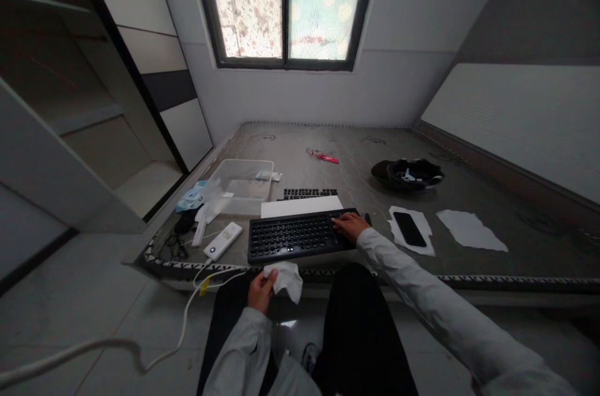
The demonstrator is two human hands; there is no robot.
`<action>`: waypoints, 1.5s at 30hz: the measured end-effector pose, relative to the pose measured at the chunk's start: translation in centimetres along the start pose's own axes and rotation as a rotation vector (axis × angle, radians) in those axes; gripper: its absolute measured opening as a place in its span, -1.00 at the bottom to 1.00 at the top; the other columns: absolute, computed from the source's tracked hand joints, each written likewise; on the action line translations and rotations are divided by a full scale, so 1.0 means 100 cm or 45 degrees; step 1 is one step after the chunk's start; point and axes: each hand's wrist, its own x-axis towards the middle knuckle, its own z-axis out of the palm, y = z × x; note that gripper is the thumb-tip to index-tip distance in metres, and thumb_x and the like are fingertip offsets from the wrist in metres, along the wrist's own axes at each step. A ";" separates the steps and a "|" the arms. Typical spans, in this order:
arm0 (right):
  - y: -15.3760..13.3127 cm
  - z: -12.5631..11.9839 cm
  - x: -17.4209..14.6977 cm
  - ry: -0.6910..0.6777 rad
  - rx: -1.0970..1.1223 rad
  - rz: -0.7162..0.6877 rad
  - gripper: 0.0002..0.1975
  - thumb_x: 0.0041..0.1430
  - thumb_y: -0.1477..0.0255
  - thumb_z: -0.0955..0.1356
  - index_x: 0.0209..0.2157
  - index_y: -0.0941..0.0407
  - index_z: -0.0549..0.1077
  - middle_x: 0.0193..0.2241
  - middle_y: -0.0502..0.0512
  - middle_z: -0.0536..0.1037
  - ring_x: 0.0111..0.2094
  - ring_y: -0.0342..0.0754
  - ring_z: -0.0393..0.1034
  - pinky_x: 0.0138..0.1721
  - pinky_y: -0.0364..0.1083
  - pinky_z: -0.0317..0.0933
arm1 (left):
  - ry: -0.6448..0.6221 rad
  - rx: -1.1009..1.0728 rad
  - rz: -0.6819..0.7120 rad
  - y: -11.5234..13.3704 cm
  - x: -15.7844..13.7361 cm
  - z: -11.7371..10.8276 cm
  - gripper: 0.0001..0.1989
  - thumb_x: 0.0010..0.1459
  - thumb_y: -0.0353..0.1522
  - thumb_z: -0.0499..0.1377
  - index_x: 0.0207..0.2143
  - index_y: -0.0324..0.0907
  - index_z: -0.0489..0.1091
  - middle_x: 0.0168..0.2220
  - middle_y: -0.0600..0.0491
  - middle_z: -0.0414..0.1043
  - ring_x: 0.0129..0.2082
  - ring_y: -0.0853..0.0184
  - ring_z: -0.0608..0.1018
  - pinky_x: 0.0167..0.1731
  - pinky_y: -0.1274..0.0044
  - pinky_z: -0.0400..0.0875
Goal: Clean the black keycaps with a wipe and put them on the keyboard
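Observation:
A black keyboard (295, 235) lies near the front edge of the mattress, in front of me. My right hand (348, 225) rests over its right end, fingers stretched out and touching the keys. My left hand (261, 291) is closed on a crumpled white tissue (287, 280), held low just in front of the keyboard, above my lap. Behind the keyboard sits a flat white board or box (302, 205), and past that a second set of black keys (309, 193) shows in part.
To the left are a clear plastic bin (246, 199), a white power strip (223, 241) with its cable, and a blue packet (191, 196). To the right, a phone (409, 229) lies on white paper, beside another sheet (471, 230) and a black cap (407, 175). A red item (324, 157) lies farther back.

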 end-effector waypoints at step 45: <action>-0.006 -0.006 0.004 0.009 -0.249 0.024 -0.69 0.19 0.41 0.23 -0.03 0.12 0.31 -0.04 0.26 0.36 -0.03 0.11 0.22 -0.06 0.08 0.01 | -0.057 -0.082 0.036 -0.017 0.014 -0.009 -0.54 -0.28 -0.16 0.35 -0.35 -0.30 0.49 -0.54 0.02 0.51 -0.48 0.29 0.53 -0.44 0.55 0.38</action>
